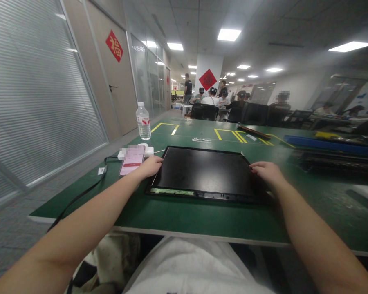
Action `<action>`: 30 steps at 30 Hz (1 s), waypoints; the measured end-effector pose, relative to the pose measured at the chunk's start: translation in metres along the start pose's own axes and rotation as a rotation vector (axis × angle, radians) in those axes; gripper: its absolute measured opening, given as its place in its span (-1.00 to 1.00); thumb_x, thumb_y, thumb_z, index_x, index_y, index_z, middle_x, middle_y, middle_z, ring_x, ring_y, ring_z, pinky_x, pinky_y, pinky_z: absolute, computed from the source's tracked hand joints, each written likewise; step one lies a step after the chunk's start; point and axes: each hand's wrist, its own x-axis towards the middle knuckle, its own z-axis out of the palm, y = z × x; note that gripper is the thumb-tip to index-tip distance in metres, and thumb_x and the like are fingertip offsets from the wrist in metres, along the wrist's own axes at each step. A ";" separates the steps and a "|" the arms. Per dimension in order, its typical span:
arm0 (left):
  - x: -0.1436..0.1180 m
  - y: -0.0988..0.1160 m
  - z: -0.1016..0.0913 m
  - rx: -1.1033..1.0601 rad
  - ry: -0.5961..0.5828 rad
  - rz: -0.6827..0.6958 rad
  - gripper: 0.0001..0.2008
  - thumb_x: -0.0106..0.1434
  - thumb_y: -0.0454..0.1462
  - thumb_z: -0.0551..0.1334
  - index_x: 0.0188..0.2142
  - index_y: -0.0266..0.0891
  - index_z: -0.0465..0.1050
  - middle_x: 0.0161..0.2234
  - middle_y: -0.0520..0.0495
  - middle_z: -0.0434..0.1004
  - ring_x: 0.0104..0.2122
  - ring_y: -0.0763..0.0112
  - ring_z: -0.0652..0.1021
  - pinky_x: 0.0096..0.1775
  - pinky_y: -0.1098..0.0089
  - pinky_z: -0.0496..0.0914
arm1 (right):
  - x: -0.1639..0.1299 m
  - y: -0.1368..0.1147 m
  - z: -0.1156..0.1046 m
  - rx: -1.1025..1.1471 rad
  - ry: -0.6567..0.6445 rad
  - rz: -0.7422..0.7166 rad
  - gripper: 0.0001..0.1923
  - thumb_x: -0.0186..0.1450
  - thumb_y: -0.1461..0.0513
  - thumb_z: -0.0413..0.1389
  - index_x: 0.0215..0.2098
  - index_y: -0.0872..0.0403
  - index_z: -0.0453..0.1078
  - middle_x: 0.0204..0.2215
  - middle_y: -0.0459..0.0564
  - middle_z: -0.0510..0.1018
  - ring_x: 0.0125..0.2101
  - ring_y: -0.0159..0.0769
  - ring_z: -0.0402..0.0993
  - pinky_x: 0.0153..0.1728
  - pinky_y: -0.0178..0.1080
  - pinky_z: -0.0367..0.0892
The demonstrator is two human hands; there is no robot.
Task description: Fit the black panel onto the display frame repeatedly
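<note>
A black flat display panel (205, 169) lies on the green table in front of me, with a green circuit strip (171, 191) showing along its near edge. My left hand (151, 165) is closed on the panel's left edge, its fingertips partly hidden. On the opposite side, my right hand (266, 171) grips the right edge with the fingers pressed together. Just left of my left hand rests a phone (132, 160) with a lit pink screen, leaning on white plugs (148, 150).
A water bottle (143, 122) stands at the table's far left. Yellow tape marks (230, 134) and a dark brown strip (254, 131) are at the back. Long blue and black bars (331, 146) lie to the right. A black cable (79, 194) crosses the left edge. People sit beyond.
</note>
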 end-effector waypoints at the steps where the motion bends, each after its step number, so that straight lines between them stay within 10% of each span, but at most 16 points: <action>1: 0.000 0.000 0.000 -0.010 0.006 0.005 -0.83 -0.06 -0.34 0.20 -0.61 -0.11 0.57 -0.38 -0.12 0.67 -0.11 0.01 0.59 0.01 0.30 0.42 | -0.001 -0.001 0.000 0.001 0.001 0.002 -0.68 0.11 0.23 0.14 -0.20 0.02 0.65 -0.33 0.01 0.68 -0.30 -0.18 0.57 -0.32 -0.26 0.37; 30: 0.006 -0.009 0.001 0.147 -0.009 0.085 -0.77 -0.05 -0.40 0.16 -0.55 -0.13 0.59 -0.23 -0.16 0.68 -0.01 -0.03 0.57 0.12 0.26 0.37 | -0.009 -0.013 -0.004 -0.094 -0.018 -0.003 -0.68 0.15 0.25 0.12 -0.19 -0.01 0.65 -0.31 -0.03 0.67 -0.25 -0.18 0.54 -0.22 -0.23 0.35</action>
